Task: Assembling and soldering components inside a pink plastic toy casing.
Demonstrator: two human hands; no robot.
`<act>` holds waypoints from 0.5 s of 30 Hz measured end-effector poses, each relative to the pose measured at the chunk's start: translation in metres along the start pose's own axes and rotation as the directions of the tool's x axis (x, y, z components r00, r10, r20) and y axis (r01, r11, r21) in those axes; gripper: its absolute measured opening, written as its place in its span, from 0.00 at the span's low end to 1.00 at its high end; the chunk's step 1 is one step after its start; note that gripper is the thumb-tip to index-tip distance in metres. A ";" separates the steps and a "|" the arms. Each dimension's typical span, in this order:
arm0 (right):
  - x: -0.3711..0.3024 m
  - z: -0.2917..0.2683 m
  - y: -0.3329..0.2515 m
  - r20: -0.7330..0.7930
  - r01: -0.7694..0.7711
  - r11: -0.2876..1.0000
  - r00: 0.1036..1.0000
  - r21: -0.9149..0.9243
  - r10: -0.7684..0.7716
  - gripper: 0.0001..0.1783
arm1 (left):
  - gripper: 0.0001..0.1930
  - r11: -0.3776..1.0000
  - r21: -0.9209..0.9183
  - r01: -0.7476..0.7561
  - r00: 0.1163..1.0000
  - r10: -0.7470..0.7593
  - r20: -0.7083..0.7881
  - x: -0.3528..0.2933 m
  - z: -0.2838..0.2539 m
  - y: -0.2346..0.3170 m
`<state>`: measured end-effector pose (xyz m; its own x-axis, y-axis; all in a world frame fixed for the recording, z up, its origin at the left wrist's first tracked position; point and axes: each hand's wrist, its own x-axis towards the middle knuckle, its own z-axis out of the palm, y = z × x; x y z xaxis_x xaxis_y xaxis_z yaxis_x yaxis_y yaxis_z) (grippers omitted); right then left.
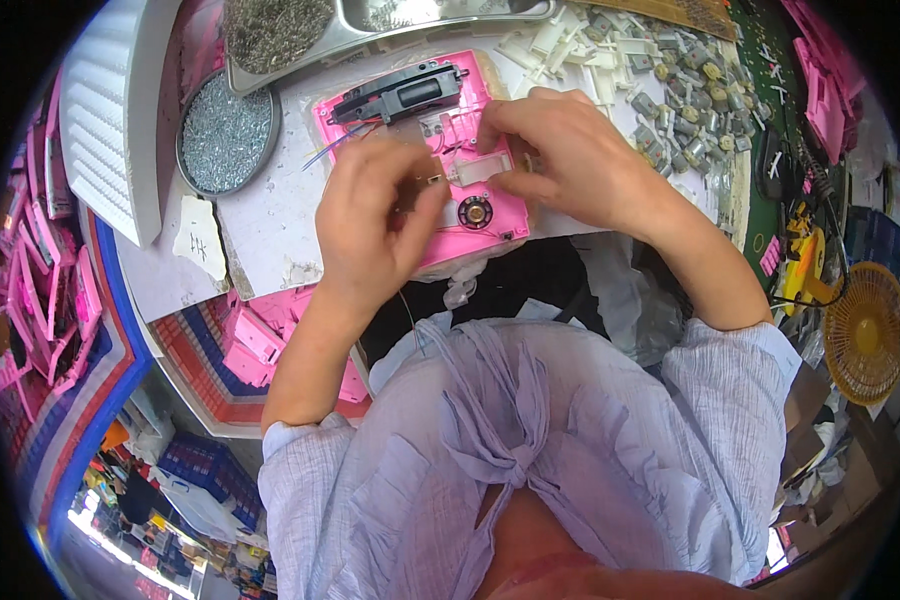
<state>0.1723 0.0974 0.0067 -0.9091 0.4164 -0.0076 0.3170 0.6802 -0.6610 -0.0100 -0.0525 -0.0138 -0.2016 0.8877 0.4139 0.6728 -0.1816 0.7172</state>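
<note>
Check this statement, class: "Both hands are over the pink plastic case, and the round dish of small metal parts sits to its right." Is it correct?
Not quite: the head view shows the round dish to the left of the pink plastic case. Both hands are over the case.

Left hand (375, 215): centre of the frame, fingers curled above the pink casing (511, 208); its grip is unclear.
Right hand (575, 155): right of centre, thumb and forefinger spread beside a white rectangular part (482, 169) in the casing.
Black module (400, 92): top centre, lying across the casing.
Round speaker (475, 212): below the white part.
Upper left: silvery pieces (225, 135), heaped.
Upper right: small motors (695, 90), piled.
Right edge: yellow fan (863, 335).
</note>
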 end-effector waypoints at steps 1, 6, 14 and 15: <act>0.000 -0.001 0.003 0.007 -0.018 0.999 1.000 0.033 0.018 0.17 | 0.16 0.996 0.020 -0.086 0.996 0.086 0.017 -0.001 0.004 -0.002; -0.023 -0.003 0.009 -0.077 -0.034 0.974 0.996 0.223 0.053 0.19 | 0.22 0.931 0.310 -0.194 0.939 0.085 0.334 0.003 0.003 0.010; -0.051 -0.067 0.084 -0.439 -0.297 0.807 0.897 -0.510 0.053 0.07 | 0.21 0.904 0.350 -0.245 0.925 0.110 0.363 0.010 -0.002 0.015; -0.045 -0.071 0.088 -0.400 -0.316 0.766 0.913 -0.559 0.084 0.09 | 0.21 0.911 0.336 -0.240 0.924 0.108 0.367 0.010 -0.001 0.013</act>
<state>0.2596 0.1810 0.0021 -0.6950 0.6787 0.2373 0.6813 0.7271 -0.0842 -0.0038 -0.0464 0.0006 0.1472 0.9558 0.2543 0.9004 -0.2359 0.3654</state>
